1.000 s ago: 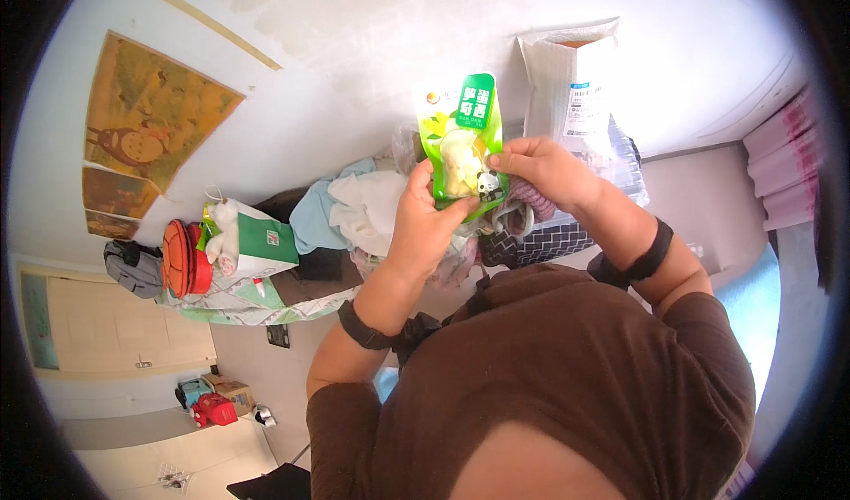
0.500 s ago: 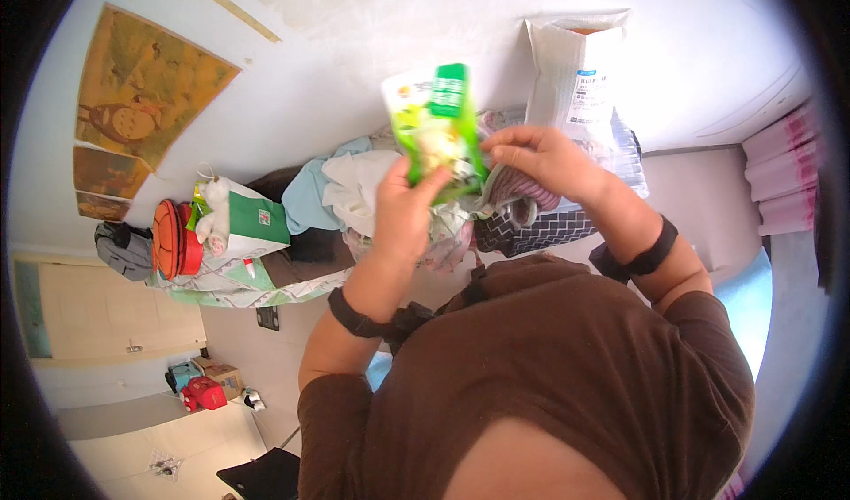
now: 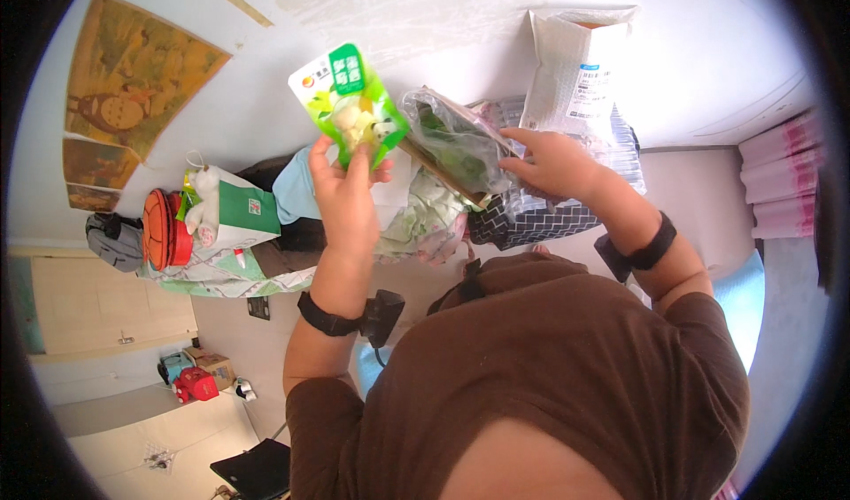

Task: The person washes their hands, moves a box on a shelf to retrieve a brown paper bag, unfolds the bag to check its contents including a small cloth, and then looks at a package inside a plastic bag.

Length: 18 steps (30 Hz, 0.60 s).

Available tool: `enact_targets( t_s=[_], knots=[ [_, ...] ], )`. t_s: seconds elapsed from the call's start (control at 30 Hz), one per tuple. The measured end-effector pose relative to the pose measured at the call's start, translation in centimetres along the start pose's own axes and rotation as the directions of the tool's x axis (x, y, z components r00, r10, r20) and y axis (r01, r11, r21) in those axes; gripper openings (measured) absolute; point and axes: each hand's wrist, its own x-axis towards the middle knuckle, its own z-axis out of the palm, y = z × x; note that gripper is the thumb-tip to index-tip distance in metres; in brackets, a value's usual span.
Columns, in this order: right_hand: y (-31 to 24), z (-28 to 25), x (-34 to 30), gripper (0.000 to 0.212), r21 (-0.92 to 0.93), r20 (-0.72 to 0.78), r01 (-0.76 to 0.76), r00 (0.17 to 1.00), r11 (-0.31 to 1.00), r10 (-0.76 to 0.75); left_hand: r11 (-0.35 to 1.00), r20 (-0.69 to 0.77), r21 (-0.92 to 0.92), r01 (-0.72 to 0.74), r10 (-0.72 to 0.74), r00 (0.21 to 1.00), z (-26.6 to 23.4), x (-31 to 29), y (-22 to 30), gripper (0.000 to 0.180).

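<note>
My left hand [image 3: 347, 201] is closed on the lower edge of a green and white snack pouch [image 3: 350, 102], its printed front turned up, held above the cluttered surface. To the right, my right hand [image 3: 560, 167] has its thumb and fingers at the end of a clear plastic packet [image 3: 460, 146], which has something dark green inside and a brown edge. The packet lies tilted over crumpled cloths. Plastic partly hides the fingertips, and they look closed on its edge.
A black-and-white checked box [image 3: 540, 226] sits below the right hand. Behind it, a white padded mailer [image 3: 575, 75] leans on the wall. At left stand a green and white paper bag [image 3: 248, 208], a white plush toy [image 3: 204, 203] and a round red-orange bag [image 3: 164, 230].
My left hand has carried the pouch to the left and tilted it. My right hand now has the clear packet at its fingers, with the purple knitted cloth out of sight.
</note>
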Motion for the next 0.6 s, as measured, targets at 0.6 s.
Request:
enact_targets(
  t_s=[0.6],
  knots=[
    [1.0,-0.5,5.0,0.038,0.057,0.333,-0.012,0.943,0.998,-0.008,0.979,0.102,-0.070,0.191,-0.183,0.978,1.1,-0.1,-4.0,0.038]
  ],
)
